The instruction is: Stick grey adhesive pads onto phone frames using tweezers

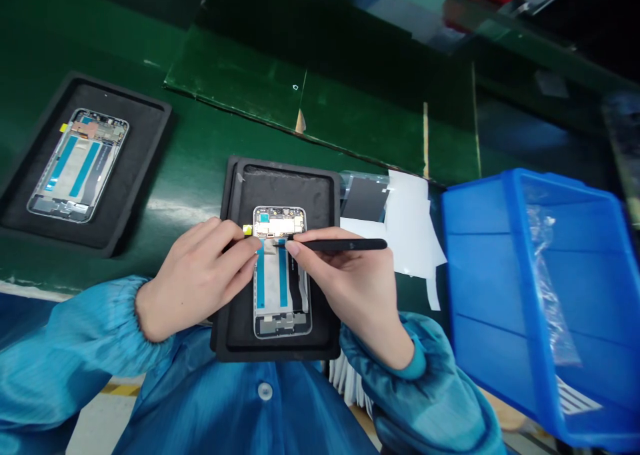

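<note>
An opened smartphone [273,275] lies in a black tray [325,195], its circuit board, blue adhesive strips and dark flex cable exposed. A small yellow tab [247,230] sticks out from its upper left edge. My left hand [205,268] has its fingers curled together, the fingertips at the phone's left edge just below the board; whatever they pinch is hidden. Between the thumb and fingers of my right hand [355,275] are black tweezers [345,244], lying nearly level. Their thin tip points left, over the phone just under the board.
Another opened phone [80,165] lies in a second black tray [145,115] at left. White sheets [413,228] and a clear-edged dark panel [364,198] lie right of the middle tray. A blue bin [493,275] with clear plastic [553,295] stands at right. A raised green ledge [250,75] runs behind.
</note>
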Demonstrator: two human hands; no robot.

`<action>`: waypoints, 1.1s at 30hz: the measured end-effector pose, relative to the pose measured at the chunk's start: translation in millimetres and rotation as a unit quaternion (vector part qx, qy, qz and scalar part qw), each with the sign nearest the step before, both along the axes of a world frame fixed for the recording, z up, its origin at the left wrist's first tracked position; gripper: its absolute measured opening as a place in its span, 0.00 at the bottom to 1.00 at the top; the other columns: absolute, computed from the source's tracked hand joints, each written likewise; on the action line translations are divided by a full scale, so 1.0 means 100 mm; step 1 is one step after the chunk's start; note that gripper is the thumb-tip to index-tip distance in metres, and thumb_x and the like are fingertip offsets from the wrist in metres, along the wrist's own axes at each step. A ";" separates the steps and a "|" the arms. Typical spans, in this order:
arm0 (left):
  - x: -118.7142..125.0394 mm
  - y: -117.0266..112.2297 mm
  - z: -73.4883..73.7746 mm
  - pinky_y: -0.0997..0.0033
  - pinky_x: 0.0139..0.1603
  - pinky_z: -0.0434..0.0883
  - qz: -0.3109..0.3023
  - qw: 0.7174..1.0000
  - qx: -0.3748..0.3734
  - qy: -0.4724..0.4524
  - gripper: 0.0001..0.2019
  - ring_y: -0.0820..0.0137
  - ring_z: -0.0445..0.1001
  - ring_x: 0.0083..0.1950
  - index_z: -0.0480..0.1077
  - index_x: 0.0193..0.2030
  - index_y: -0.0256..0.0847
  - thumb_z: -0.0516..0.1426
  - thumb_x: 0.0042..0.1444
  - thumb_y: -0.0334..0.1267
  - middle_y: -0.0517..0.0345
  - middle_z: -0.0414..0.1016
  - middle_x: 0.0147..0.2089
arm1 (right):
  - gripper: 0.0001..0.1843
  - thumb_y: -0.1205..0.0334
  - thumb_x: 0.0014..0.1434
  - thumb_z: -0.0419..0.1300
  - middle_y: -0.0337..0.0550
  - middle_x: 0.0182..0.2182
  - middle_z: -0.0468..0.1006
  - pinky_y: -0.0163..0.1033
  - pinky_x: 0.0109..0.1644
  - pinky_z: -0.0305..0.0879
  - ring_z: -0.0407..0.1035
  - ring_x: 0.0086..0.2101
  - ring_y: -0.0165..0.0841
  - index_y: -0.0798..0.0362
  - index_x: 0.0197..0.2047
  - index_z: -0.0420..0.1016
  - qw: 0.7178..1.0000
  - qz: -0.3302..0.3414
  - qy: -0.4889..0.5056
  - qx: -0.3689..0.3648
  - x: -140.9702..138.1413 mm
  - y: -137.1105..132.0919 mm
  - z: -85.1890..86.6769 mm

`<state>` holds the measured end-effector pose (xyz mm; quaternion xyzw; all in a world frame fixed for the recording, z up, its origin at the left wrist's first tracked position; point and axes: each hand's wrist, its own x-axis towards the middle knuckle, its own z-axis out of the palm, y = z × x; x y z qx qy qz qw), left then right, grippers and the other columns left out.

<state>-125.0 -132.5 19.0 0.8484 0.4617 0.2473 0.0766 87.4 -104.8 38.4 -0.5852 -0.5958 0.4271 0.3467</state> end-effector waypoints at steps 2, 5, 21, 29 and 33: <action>0.00 0.00 0.01 0.60 0.38 0.73 -0.003 1.000 0.003 0.005 0.09 0.63 0.72 0.39 0.73 0.48 0.34 0.57 0.64 0.34 0.50 0.73 0.39 | 0.04 0.62 0.54 0.71 0.41 0.31 0.85 0.35 0.33 0.79 0.80 0.30 0.33 0.52 0.34 0.82 1.000 -0.002 0.002 -0.001 0.00 0.00 0.01; 0.00 0.01 0.02 0.61 0.38 0.72 -0.009 1.000 0.003 0.014 0.09 0.63 0.71 0.39 0.73 0.49 0.34 0.57 0.64 0.34 0.50 0.73 0.39 | 0.04 0.62 0.54 0.71 0.41 0.31 0.85 0.34 0.34 0.79 0.80 0.30 0.33 0.52 0.34 0.82 1.000 0.001 0.002 0.001 0.00 0.01 0.01; 0.03 0.00 0.19 0.61 0.34 0.61 -0.066 0.975 0.022 0.210 0.18 0.62 0.65 0.38 0.69 0.61 0.36 0.54 0.66 0.34 0.52 0.69 0.39 | 0.06 0.62 0.53 0.71 0.41 0.33 0.85 0.36 0.37 0.80 0.80 0.33 0.34 0.51 0.35 0.82 0.999 -0.026 0.012 0.016 0.10 0.00 0.04; 0.03 -0.02 0.20 0.58 0.39 0.67 -0.071 0.974 -0.015 0.216 0.19 0.59 0.68 0.42 0.67 0.63 0.41 0.52 0.66 0.36 0.48 0.73 0.45 | 0.06 0.61 0.52 0.72 0.42 0.34 0.84 0.38 0.37 0.80 0.80 0.34 0.35 0.50 0.35 0.83 0.997 -0.073 0.030 0.004 0.36 -0.31 0.06; -0.01 -0.07 0.22 0.56 0.44 0.70 -0.052 0.981 -0.032 0.186 0.19 0.56 0.69 0.47 0.68 0.62 0.42 0.53 0.66 0.40 0.45 0.72 0.50 | 0.05 0.61 0.52 0.72 0.42 0.34 0.84 0.39 0.38 0.79 0.79 0.35 0.36 0.49 0.34 0.83 0.994 -0.091 0.059 -0.005 0.48 -0.46 -0.01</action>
